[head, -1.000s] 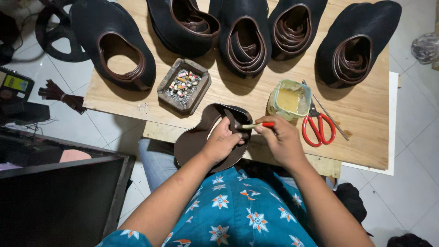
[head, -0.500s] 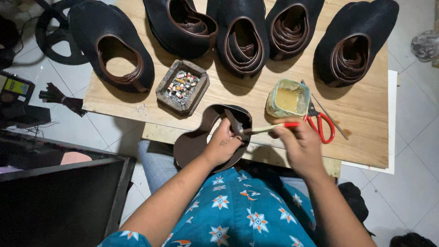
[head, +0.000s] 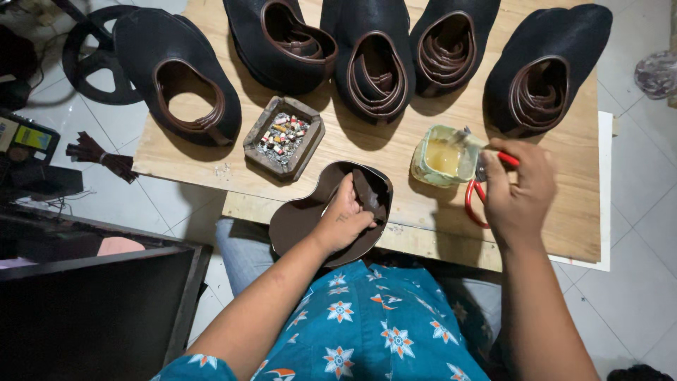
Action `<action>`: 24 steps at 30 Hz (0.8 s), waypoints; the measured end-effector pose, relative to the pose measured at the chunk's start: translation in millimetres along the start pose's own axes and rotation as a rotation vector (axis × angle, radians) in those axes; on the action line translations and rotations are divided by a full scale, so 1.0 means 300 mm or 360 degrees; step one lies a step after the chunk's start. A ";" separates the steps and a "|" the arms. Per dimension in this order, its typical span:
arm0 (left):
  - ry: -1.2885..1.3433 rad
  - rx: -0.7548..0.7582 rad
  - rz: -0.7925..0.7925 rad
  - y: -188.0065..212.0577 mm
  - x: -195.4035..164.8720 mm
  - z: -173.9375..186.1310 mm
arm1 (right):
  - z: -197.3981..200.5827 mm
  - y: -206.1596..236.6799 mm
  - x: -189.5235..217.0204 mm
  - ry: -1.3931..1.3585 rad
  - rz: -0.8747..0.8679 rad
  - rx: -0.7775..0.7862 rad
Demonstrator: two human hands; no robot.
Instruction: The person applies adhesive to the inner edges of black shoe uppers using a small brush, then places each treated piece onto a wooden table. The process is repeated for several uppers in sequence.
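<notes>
While the left hand (head: pixel 347 215) presses down inside the brown leather piece (head: pixel 310 219) at the table's near edge, fingers curled on its inner band, the right hand (head: pixel 518 187) is closed round a red-handled brush (head: pixel 493 156) whose bristle end points left into the small jar (head: pixel 443 156). That jar holds yellowish glue and sits right of the leather, nearer the right hand; the square ashtray (head: pixel 284 137) is full of butts.

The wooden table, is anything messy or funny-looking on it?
A little. The square tray on the wooden table is turned crooked, with pale crumbs scattered beside its left corner. The brown hat piece under the left hand hangs off the table's front edge. Nothing looks broken.
</notes>
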State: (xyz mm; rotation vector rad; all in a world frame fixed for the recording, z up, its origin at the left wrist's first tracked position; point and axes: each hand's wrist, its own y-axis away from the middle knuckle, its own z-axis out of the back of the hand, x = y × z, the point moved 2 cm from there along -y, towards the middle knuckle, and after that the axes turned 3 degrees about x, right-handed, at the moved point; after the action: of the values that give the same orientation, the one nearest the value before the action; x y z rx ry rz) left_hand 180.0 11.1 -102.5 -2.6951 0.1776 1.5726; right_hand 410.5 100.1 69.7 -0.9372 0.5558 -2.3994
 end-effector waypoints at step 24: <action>0.0058 0.0145 -0.0051 -0.009 0.060 0.033 | -0.241 0.139 0.178 -0.0628 -0.0066 0.0416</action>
State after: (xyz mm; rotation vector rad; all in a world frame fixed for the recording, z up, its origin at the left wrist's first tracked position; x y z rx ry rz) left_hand 180.5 12.8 -123.0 -2.6450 0.2009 1.4700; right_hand 337.6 49.7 25.3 -1.2642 0.0751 -2.1687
